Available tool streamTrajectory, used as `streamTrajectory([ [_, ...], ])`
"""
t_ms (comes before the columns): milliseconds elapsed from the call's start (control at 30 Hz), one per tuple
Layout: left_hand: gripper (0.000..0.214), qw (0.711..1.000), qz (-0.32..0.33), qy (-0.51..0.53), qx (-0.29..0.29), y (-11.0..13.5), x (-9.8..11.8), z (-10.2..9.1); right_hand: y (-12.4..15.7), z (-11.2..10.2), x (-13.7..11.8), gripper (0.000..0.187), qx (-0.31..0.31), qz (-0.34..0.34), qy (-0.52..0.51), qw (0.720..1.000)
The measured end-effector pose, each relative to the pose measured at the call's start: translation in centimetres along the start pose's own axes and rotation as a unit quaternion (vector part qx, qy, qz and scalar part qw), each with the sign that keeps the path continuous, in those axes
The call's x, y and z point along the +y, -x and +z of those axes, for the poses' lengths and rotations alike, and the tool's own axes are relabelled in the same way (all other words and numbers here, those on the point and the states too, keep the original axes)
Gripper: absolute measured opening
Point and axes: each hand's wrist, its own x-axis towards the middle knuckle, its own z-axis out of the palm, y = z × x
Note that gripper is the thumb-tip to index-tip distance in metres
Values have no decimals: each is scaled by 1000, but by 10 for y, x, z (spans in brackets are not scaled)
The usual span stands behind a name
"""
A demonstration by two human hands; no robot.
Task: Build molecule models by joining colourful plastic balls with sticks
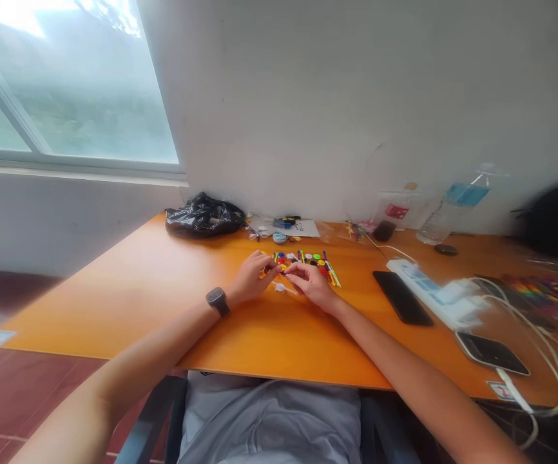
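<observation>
My left hand (252, 277), with a dark watch (218, 300) on its wrist, has its fingertips pinched together above the orange table (240, 341). Close beside it, my right hand (314, 288) is also closed in a pinch. Their fingertips almost meet, and whatever small piece they hold is too small to make out. Just below the fingers lies a white round piece with a stick (280, 288). Behind the hands are small coloured round pieces (316, 257) and several thin coloured sticks (332, 272), partly hidden by the fingers.
A black plastic bag (205, 216) sits at the back left, near papers and small packets (288, 227). To the right are a black phone (402, 298), a white power strip (433, 293) with cables, a charging phone (492, 352) and a clear bottle (457, 203).
</observation>
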Motion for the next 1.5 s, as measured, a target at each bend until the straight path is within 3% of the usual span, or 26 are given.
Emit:
streamTrajectory([
  [600,31,1000,7,7,-8,0,1,-1,-1,-2,5,34,-8,-11,11,1000],
  [733,28,1000,8,1,-17,0,-1,0,-2,-2,11,32,-17,-42,54,997],
  [933,32,999,2,-24,-40,2,-7,4,3,2,12,27,-82,-105,158,979],
  [1167,24,999,-15,-11,-46,1,-4,1,5,-1,13,16,-93,-96,186,973],
  [1333,25,998,-39,34,-28,2,-3,-3,6,-4,15,8,-134,-97,245,955],
  [1500,16,997,-43,52,24,2,-7,2,5,-5,16,10,-116,-132,269,947],
])
